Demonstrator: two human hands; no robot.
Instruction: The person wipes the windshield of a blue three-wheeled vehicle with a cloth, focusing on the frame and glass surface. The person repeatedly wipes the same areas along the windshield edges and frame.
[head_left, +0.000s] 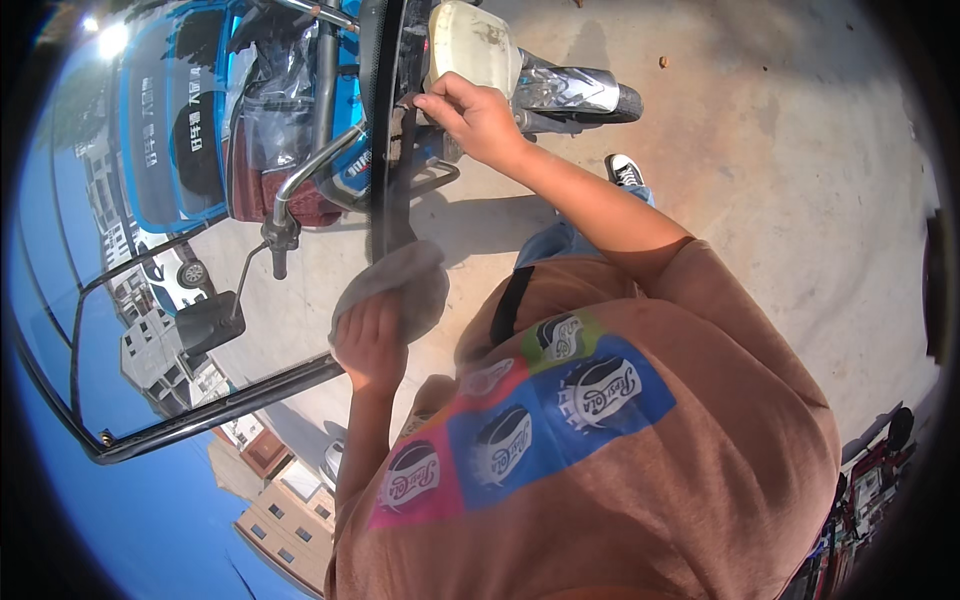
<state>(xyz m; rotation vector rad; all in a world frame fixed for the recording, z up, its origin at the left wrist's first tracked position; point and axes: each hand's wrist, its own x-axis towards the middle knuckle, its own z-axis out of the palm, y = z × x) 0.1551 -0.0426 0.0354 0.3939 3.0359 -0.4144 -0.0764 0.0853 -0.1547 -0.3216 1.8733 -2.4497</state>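
My left hand (373, 337) lies flat with its fingers over a grey cloth (394, 289), pressed against the lower part of a clear windshield (300, 315). The windshield belongs to a blue three-wheeled vehicle (349, 169). My right hand (480, 120) is at the black lower border (391, 150) of the windshield, thumb and forefinger brought together at its edge. Whether something thin is pinched there cannot be told. Beside the right fingers sits an off-white plastic housing (472, 45), above the front wheel (630, 103) and its silver mudguard (570, 88).
Through the glass show a chrome handlebar (300, 176), a black mirror (210, 322) and a dark red seat (251, 184). A white car (169, 274) stands farther off. A black frame (225, 401) edges the windshield. Concrete ground (750, 150) lies around my sneaker (624, 169).
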